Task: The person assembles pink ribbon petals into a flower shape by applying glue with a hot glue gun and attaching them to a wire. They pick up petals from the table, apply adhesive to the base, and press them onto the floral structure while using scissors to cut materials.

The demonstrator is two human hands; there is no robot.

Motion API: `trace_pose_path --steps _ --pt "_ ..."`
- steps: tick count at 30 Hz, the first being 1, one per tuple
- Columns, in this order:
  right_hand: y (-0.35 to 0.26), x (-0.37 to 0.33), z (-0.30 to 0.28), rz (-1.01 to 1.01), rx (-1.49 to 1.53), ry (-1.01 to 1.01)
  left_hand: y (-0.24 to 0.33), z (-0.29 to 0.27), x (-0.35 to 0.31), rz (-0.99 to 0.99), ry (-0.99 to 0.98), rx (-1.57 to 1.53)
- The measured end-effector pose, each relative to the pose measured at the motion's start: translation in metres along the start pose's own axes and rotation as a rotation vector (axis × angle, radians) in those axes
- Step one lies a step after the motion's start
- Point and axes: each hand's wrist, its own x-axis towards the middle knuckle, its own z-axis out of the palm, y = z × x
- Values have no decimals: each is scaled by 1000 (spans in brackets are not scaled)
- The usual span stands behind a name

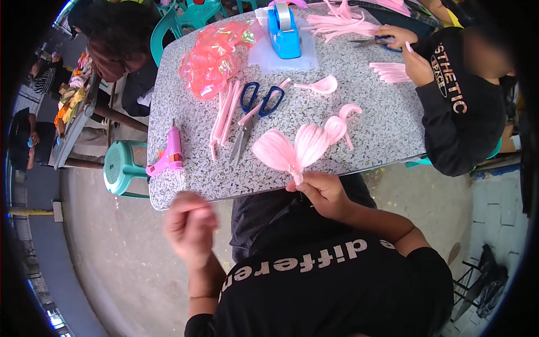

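My right hand (323, 195) pinches the stem end of a pink fuzzy petal flower (292, 151), made of what look like bent pipe cleaners. Its two broad petals spread upward over the table's near edge. My left hand (190, 227) is raised beside the table's near left corner, its curled fingers smeared by motion; whether it holds anything does not show. Just past it lies a pink-purple glue gun (173, 151). Scissors with dark blue handles (247, 121) rest on the table beside several pink pipe cleaners (225, 115). Loose pink petals (323, 85) and a curled petal piece (338, 126) lie beyond the flower.
The speckled grey table (387, 135) holds a blue tape dispenser (284, 33) and shiny pink film (210, 64). At the right, a co-worker's hands (415, 67) hold scissors and a pink strip near more pipe cleaners (390, 73). A green stool (120, 165) stands at the left.
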Motion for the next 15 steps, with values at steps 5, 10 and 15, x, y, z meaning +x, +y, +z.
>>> trace_pose_path --steps 5,10,15 --pt "-5 4 3 39 59 0 51 -66 2 196 142 -957" --pt "4 1 -2 76 20 5 103 -161 -28 446 394 -782" --pt "6 2 2 63 61 72 107 -290 -110 470 1056 -276"
